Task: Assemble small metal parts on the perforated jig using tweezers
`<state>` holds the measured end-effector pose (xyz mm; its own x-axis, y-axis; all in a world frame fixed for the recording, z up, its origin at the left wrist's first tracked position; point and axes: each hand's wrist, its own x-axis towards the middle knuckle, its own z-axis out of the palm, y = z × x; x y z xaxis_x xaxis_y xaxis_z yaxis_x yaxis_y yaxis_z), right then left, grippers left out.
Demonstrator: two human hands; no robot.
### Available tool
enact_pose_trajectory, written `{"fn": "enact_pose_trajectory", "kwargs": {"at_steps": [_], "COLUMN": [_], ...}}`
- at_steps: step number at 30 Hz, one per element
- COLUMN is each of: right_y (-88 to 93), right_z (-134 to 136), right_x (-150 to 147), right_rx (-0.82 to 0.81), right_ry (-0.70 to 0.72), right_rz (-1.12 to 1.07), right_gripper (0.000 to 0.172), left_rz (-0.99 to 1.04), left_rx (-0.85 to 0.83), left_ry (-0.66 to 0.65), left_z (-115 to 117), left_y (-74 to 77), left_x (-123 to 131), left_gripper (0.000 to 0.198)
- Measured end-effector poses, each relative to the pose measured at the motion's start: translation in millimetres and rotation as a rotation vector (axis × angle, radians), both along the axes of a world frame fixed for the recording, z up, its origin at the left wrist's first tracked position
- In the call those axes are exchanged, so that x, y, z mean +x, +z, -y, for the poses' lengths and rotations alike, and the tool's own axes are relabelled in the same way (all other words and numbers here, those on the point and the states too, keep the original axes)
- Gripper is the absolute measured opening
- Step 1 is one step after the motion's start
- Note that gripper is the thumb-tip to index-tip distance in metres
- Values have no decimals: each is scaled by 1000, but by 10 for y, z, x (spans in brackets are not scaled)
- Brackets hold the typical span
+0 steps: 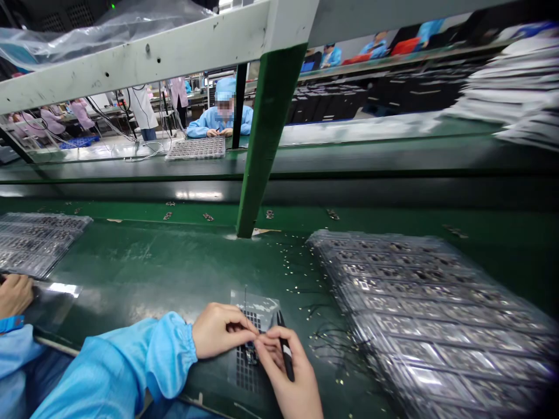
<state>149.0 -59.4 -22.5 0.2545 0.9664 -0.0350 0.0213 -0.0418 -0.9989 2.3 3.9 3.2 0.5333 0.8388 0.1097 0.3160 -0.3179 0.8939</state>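
Observation:
My left hand (220,330) reaches in from a blue sleeve, thumb and index finger pinched together; what lies between the tips is too small to make out. Against those fingertips rest the fingers of my right hand (293,372), which also holds black tweezers (286,352) with a white band, points up and away. Beneath both hands lies a clear sheet (268,304) bearing a grid of black pads (248,379). A small dark electronic part (250,355) sits on the grid, partly hidden by my fingers.
Stacked clear trays of small metal parts (419,302) stand right, beside scattered thin black wires (321,337). More trays (39,238) lie left, near a neighbour's hand (15,295). A green post (271,134) rises from the bench; a co-worker (222,113) sits opposite.

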Motion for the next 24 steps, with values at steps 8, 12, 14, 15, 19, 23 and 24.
{"fn": "enact_pose_trajectory", "kwargs": {"at_steps": [8, 12, 14, 15, 19, 23, 24], "right_y": [-29, -29, -23, -16, 34, 68, 66], "right_z": [-13, -17, -19, -21, -36, -49, -49], "right_x": [-3, 9, 10, 9, 1, -7, -8], "right_rx": [3, -12, -22, -26, -28, -13, -12], "right_ry": [4, 19, 23, 23, 17, 24, 31], "right_rz": [68, 42, 29, 23, 14, 29, 25], "right_gripper": [26, 28, 28, 28, 26, 23, 23], "left_rz": [-12, 2, 3, 3, 7, 2, -2], "left_rx": [-49, -77, -72, -67, -67, -79, -81], "left_ry": [26, 47, 42, 36, 38, 48, 49], "left_z": [-9, 7, 10, 9, -5, -14, -14], "left_y": [7, 10, 12, 13, 21, 28, 30], "left_x": [13, 9, 9, 10, 8, 5, 5], "left_gripper": [11, 12, 12, 11, 12, 11, 11]}}
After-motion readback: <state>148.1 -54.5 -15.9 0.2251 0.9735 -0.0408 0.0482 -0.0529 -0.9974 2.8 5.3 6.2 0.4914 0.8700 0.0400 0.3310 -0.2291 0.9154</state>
